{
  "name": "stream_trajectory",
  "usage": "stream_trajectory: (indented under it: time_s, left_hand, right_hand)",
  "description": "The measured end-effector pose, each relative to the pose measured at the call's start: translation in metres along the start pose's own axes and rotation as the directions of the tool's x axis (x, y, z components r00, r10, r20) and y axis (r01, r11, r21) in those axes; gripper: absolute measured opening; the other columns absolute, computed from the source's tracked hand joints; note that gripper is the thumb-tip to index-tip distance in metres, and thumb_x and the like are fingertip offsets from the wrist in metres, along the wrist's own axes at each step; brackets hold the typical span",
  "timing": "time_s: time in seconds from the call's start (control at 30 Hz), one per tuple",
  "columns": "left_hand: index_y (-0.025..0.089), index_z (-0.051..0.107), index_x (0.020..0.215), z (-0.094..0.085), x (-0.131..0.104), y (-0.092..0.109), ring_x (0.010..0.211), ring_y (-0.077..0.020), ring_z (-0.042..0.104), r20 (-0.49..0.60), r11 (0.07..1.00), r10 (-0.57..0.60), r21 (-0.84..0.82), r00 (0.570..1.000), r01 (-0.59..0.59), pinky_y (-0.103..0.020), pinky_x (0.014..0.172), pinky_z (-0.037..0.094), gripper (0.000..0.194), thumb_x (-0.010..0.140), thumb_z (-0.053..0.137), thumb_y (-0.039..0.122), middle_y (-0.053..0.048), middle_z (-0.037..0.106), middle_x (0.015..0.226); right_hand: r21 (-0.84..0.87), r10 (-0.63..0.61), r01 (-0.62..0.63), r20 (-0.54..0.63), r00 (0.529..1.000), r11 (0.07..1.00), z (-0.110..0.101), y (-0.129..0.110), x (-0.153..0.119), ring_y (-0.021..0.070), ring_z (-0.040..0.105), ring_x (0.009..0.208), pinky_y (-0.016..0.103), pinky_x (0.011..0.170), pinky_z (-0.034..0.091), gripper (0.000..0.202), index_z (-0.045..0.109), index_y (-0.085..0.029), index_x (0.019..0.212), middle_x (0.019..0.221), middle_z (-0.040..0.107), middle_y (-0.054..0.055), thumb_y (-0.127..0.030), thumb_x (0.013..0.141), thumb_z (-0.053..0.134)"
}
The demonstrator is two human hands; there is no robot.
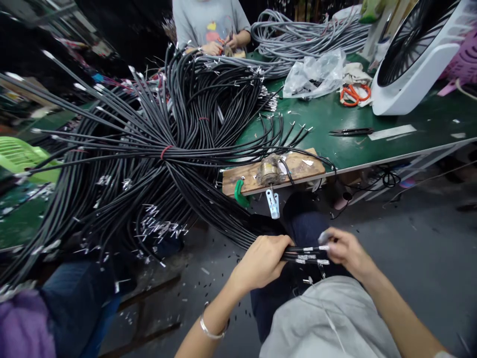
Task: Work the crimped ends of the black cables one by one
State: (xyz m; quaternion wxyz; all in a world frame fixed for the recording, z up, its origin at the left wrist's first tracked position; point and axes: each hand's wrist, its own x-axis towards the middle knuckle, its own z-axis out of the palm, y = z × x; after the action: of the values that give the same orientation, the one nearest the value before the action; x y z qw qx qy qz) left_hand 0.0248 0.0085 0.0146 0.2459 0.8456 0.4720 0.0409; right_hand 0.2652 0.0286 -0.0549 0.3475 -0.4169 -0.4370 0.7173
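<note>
Black cables [221,213] in left hand [265,259]; co-worker's shirt print [212,32] unclear

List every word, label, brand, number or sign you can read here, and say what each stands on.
No text can be read in this view.
Black cables: any marks on their pale ends are too small and blurred.
Metal cylinder: dirty casing, no legible lettering.
Shirt print: coloured shapes, no letters to be made out.

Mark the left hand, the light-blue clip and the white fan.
Left hand [264,259], head view: back of the hand.
Light-blue clip [274,204], head view: middle of its body.
White fan [415,48], head view: dark grille.
</note>
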Motion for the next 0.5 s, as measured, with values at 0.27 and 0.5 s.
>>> stream_trajectory:
  time_s: [0.27,0.5]
  left_hand:
    - [0.016,0.057,0.092,0.030,-0.008,0.007,0.057,-0.0192,0.060,-0.531,0.974,0.215,0.179,0.820,-0.139,-0.029,0.054,0.047,0.023,0.078,0.040,0.009,-0.005,0.064,0.068]
    - [0.015,0.059,0.113,0.020,-0.026,0.025,0.085,-0.0196,0.069,-0.626,0.965,0.215,0.253,0.750,-0.066,-0.031,0.087,0.053,0.029,0.099,0.035,0.019,-0.009,0.073,0.088]
  right_hand:
    - [-0.401,-0.351,0.317,-0.013,0.936,0.860,0.049,0.000,-0.016,0.0137,0.048,0.055,0.026,0.055,0.037,0.037,0.056,-0.018,0.063,0.057,0.053,0.001,-0.043,0.089,0.050]
    - [0.029,-0.295,0.317,-0.295,0.909,0.948,-0.009,-0.061,0.024,0.0059,0.017,0.040,0.019,0.038,0.015,0.029,0.051,-0.019,0.068,0.050,0.023,-0.010,-0.041,0.086,0.053]
